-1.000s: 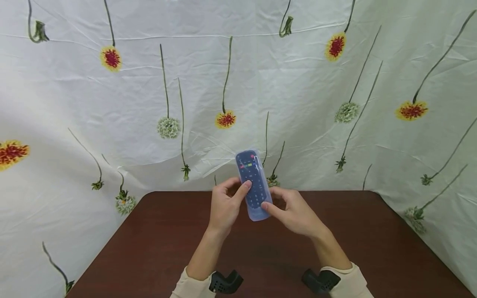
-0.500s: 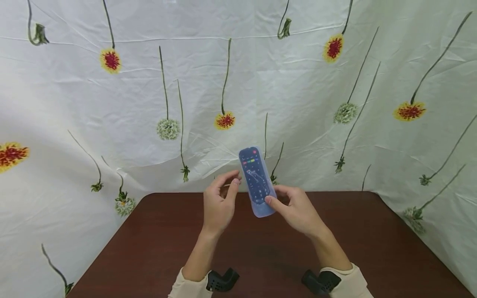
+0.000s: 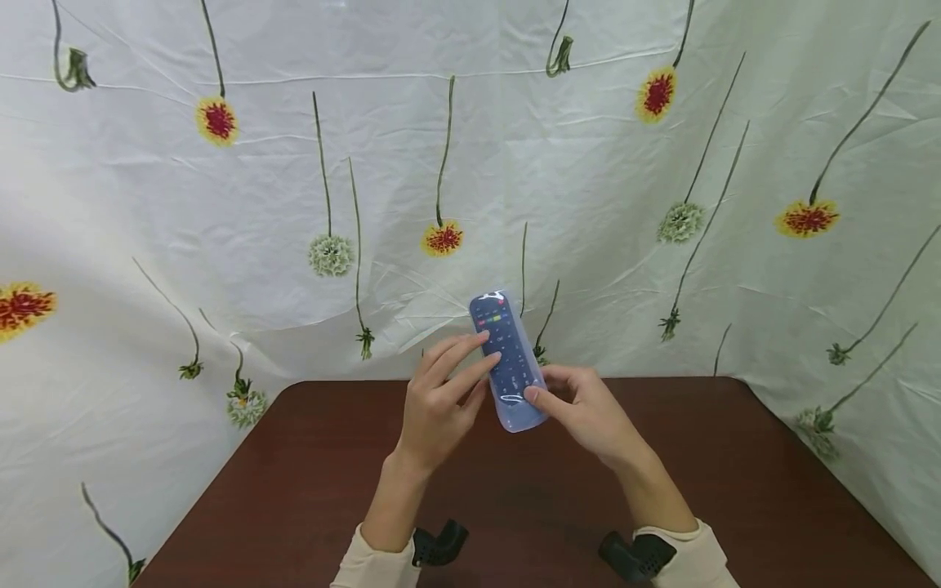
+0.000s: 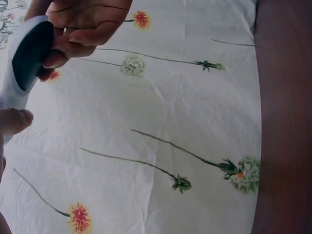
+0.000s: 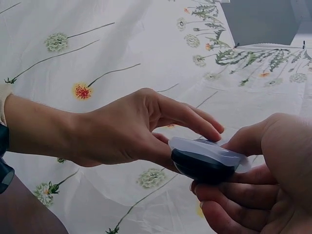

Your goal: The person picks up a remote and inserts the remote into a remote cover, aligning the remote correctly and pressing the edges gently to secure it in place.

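Note:
A dark blue remote control (image 3: 518,363) in a translucent cover is held up above the table, buttons facing the head camera and its top tilted left. My right hand (image 3: 588,415) grips its lower right edge, thumb on the front and fingers behind. From the left, my left hand (image 3: 435,410) lays extended fingertips on the button face. In the right wrist view the left thumb runs along the underside of the remote (image 5: 207,165). The left wrist view shows the remote's dark back (image 4: 33,56), with curled right-hand fingers (image 4: 80,41) against it.
A dark reddish-brown table (image 3: 353,474) lies below both hands. Behind it hangs a white cloth (image 3: 588,163) printed with flowers. Each wrist carries a black camera mount, such as the left one (image 3: 439,543).
My left hand first let go of the remote and drew back left, then returned with its fingertips on the buttons. The right hand kept its grip; the remote shifted slightly right.

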`<state>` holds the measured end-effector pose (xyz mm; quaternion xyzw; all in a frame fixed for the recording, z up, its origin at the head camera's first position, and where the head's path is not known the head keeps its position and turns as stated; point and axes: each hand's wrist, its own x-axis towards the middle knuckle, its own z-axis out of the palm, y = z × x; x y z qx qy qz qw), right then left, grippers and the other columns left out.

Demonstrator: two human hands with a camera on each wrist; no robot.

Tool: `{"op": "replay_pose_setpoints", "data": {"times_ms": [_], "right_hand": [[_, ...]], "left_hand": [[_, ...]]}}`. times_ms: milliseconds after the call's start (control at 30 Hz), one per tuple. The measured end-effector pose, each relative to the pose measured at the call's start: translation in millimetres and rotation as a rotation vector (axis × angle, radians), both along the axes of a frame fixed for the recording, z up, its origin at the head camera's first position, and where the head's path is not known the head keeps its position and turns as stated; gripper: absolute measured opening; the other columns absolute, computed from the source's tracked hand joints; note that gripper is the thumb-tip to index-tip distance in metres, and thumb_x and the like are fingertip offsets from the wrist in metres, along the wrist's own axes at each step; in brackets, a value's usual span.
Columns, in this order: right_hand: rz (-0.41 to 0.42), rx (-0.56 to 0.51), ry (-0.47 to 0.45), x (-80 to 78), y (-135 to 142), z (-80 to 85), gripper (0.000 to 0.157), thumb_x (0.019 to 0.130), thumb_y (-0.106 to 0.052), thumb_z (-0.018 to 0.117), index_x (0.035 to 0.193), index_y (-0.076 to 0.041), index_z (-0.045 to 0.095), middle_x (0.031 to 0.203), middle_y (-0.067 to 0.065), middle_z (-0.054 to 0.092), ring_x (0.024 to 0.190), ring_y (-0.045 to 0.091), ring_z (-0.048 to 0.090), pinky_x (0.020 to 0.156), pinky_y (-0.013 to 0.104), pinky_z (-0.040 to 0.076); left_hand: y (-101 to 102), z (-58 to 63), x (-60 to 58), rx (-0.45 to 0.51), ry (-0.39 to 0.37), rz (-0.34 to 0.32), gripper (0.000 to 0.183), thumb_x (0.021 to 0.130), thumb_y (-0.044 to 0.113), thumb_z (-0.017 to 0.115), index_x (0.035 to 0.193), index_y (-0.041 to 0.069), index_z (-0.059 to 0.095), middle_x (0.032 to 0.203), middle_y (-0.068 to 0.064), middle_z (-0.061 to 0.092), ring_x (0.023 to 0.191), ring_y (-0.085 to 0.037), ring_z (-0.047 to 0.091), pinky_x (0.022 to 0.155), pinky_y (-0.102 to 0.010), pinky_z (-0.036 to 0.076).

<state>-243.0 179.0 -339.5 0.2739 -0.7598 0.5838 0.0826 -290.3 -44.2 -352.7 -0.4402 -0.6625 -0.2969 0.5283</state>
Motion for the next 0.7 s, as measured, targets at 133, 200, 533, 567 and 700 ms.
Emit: {"op": "replay_pose_setpoints", "data": {"times_ms": [133, 200, 533, 567, 700], "right_hand": [[0.049, -0.005, -0.010, 0.0, 0.8, -0.3, 0.033, 0.104, -0.011, 0.063, 0.128, 0.012, 0.065, 0.114, 0.018, 0.072, 0.094, 0.027, 0.072, 0.082, 0.035, 0.059], [0.061, -0.009, -0.013, 0.4, 1.3, -0.1, 0.034, 0.104, -0.011, 0.063, 0.129, 0.012, 0.064, 0.114, 0.018, 0.072, 0.094, 0.028, 0.072, 0.082, 0.036, 0.059], [0.043, -0.010, 0.008, 0.4, 1.2, 0.4, 0.032, 0.105, -0.013, 0.062, 0.127, 0.010, 0.066, 0.112, 0.016, 0.073, 0.093, 0.027, 0.072, 0.080, 0.035, 0.059], [0.024, -0.006, 0.019, 0.3, 0.5, 0.2, 0.032, 0.105, -0.014, 0.062, 0.126, 0.009, 0.067, 0.111, 0.015, 0.073, 0.092, 0.027, 0.071, 0.079, 0.035, 0.059], [-0.098, 0.012, 0.080, 1.0, -2.0, -0.5, 0.034, 0.100, -0.018, 0.070, 0.129, 0.000, 0.066, 0.113, 0.012, 0.070, 0.091, 0.026, 0.069, 0.075, 0.036, 0.058]], "left_hand": [[2.0, 0.6, 0.4, -0.003, 0.058, -0.006, 0.035, 0.079, -0.008, 0.084, 0.111, 0.003, 0.079, 0.127, -0.011, 0.071, 0.116, -0.032, 0.063, 0.103, -0.039, 0.049], [3.3, 1.0, 0.8, -0.009, 0.079, -0.009, 0.034, 0.080, -0.008, 0.082, 0.112, 0.003, 0.079, 0.125, -0.010, 0.072, 0.115, -0.031, 0.064, 0.101, -0.039, 0.051], [3.5, 1.9, 2.5, -0.020, 0.057, -0.012, 0.033, 0.081, -0.010, 0.080, 0.111, 0.003, 0.080, 0.124, -0.011, 0.072, 0.113, -0.030, 0.065, 0.096, -0.039, 0.054], [3.3, 1.9, 2.3, -0.017, 0.049, -0.016, 0.032, 0.081, -0.010, 0.080, 0.110, 0.003, 0.080, 0.123, -0.011, 0.072, 0.112, -0.030, 0.065, 0.095, -0.039, 0.054], [2.5, 1.5, 1.3, -0.011, 0.019, -0.028, 0.032, 0.082, -0.011, 0.079, 0.111, 0.002, 0.079, 0.123, -0.012, 0.072, 0.113, -0.030, 0.065, 0.096, -0.039, 0.054]]}}
